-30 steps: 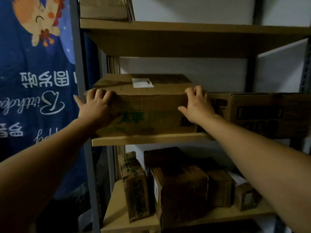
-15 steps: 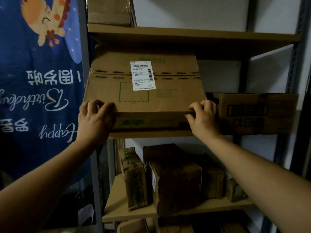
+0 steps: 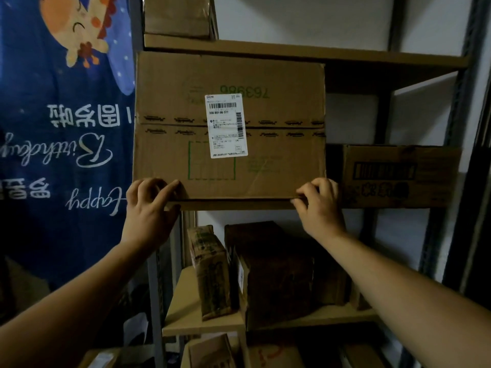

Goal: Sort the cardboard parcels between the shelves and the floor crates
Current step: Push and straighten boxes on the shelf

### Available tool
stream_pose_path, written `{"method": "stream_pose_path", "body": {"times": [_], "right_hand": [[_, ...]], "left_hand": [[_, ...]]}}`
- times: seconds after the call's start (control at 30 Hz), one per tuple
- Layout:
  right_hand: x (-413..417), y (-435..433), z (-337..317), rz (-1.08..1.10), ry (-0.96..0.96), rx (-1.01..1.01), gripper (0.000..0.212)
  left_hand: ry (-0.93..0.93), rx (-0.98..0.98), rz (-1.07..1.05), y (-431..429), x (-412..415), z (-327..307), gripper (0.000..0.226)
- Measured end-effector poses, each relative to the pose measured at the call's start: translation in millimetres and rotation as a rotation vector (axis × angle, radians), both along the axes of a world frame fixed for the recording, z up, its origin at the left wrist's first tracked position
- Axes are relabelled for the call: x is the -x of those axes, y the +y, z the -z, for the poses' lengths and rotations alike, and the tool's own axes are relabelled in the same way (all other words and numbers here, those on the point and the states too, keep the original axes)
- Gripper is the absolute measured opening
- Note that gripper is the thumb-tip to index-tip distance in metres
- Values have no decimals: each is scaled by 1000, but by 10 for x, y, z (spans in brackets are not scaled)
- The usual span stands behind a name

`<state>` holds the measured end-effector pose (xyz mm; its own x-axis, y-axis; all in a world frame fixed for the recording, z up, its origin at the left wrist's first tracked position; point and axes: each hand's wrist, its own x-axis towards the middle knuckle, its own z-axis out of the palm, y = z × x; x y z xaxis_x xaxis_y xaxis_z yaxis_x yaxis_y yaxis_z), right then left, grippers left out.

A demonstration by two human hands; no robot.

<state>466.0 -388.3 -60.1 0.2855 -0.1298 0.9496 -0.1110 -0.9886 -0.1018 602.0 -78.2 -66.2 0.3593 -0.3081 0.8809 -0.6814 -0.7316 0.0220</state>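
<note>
Left hand and right hand pinch the parcel by its lower corners, label facing out for reading. Its base seemingly rests on the shelf.

The box is plain brown cardboard. On its face sits a white label with black barcodes and print. Partly under the label runs a green dashed rectangle, beside the label's top are green digits, and across the middle of the box runs a seam with rows of small dark marks. Left of the box, a banner is deep blue with white lettering, white dots and an orange-and-cream cartoon figure. Right of the box, a carton is brown with a black barred block and black characters. Below the box, a parcel is dark brown with a white sticker, and a pack is tan with green print. Behind the box the wall is white. The shelf under the box is tan.
</note>
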Motion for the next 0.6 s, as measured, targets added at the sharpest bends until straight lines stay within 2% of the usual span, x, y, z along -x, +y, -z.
{"method": "stream_pose_path", "body": {"times": [0.2,0.4,0.6], "right_hand": [[-7,27,-85,-8,4,-21,23],[-115,57,-471,-26,10,-57,19],[-334,48,-779,16,227,-168,35]], "left_hand": [[32,35,-13,-4,8,-92,66],[106,17,-78,-149,-51,-540,66],[130,-121,-150,-263,-324,-811,82]]}}
